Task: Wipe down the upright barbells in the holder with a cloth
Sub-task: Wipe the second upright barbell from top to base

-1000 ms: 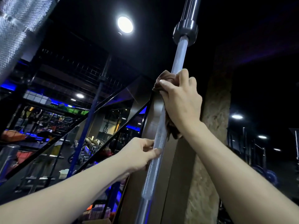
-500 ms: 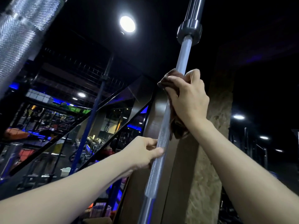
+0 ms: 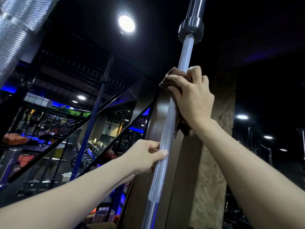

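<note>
- The barbell (image 3: 170,129) stands upright and leans slightly, its shaft running from the bottom edge of the view up past a dark collar (image 3: 190,31) to the sleeve at the top; the stretch below the middle is knurled, the stretch above it smooth.
- A second knurled bar (image 3: 14,28) crosses the top left corner, very close to the camera and blurred.
- Behind the barbell rises a pale rough pillar (image 3: 212,162), with a dark brown panel (image 3: 158,111) just beside it on the left.
- A blue post (image 3: 92,123) and black diagonal struts stand further left, in front of dim gym equipment (too dark and small to make out piece by piece).
- A round ceiling lamp (image 3: 126,23) glows above.
- The right hand (image 3: 192,98) is wrapped round the smooth upper shaft, its fingers clenched on a brown cloth (image 3: 173,76) pressed against the metal; a tail of the cloth hangs out below the wrist.
- The left hand (image 3: 145,157) sits lower, at the top of the knurled part, thumb laid on the front of the shaft and fingers curled round behind it, grasping the barbell.
</note>
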Available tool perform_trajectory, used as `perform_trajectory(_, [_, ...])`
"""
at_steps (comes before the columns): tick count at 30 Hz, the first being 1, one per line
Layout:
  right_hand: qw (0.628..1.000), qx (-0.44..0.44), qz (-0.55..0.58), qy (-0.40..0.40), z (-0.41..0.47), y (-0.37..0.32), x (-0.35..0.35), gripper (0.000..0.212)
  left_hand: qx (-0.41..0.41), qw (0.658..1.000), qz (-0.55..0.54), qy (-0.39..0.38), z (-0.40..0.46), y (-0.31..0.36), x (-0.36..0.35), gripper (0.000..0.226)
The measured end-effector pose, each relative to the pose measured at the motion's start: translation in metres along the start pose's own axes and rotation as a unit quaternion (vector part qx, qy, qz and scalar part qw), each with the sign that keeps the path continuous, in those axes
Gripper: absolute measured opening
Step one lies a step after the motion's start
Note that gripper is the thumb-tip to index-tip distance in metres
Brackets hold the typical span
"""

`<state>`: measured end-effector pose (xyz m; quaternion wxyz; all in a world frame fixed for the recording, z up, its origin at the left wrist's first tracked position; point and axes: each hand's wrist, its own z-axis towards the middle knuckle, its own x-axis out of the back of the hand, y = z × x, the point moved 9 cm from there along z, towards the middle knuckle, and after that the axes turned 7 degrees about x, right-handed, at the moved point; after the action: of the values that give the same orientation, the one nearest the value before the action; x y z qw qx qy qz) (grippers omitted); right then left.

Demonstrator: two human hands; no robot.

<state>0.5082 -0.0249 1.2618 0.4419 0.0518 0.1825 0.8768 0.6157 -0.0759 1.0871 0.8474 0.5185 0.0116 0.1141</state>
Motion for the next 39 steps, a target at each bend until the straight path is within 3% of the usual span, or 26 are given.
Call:
perform_trajectory(7, [0.997, 0.053, 0.056, -0.012, -0.093, -0.039, 0.002, 0.024, -0.011, 0.999, 0.019, 0.027, -0.001, 0.002, 0.004, 0.011])
perform_trajectory(10, [0.995, 0.083, 0.056, -0.025, -0.082, -0.035, 0.005, 0.024, 0.001, 1.0, 0.007, 0.015, -0.004, 0.002, 0.002, 0.011])
perform_trajectory(16, [0.997, -0.033, 0.071, -0.022, -0.009, 0.005, -0.003, 0.034, 0.022, 1.0, 0.015, 0.002, -0.003, 0.001, -0.001, 0.013])
perform_trajectory(22, [0.999, 0.0, 0.039, -0.024, -0.07, -0.024, -0.004, 0.035, 0.031, 0.999, 0.015, 0.009, -0.003, 0.002, 0.001, 0.01])
perform_trajectory(27, [0.998, 0.044, 0.032, -0.032, -0.075, -0.029, 0.006, 0.033, 0.031, 0.999, 0.015, 0.012, -0.002, 0.004, 0.002, 0.026])
perform_trajectory(30, [0.999, 0.001, 0.011, -0.04, -0.033, -0.012, 0.004, 0.035, 0.027, 0.999, 0.02, 0.004, 0.002, 0.001, 0.001, 0.015])
perform_trajectory(33, [0.998, -0.039, 0.029, -0.036, -0.017, -0.004, -0.001, 0.036, 0.019, 0.999, 0.029, 0.009, 0.005, -0.001, 0.002, 0.02])
perform_trajectory(39, [0.993, -0.006, 0.105, -0.055, -0.102, -0.029, -0.005, 0.037, -0.008, 0.999, 0.049, 0.001, 0.001, -0.006, 0.002, 0.025])
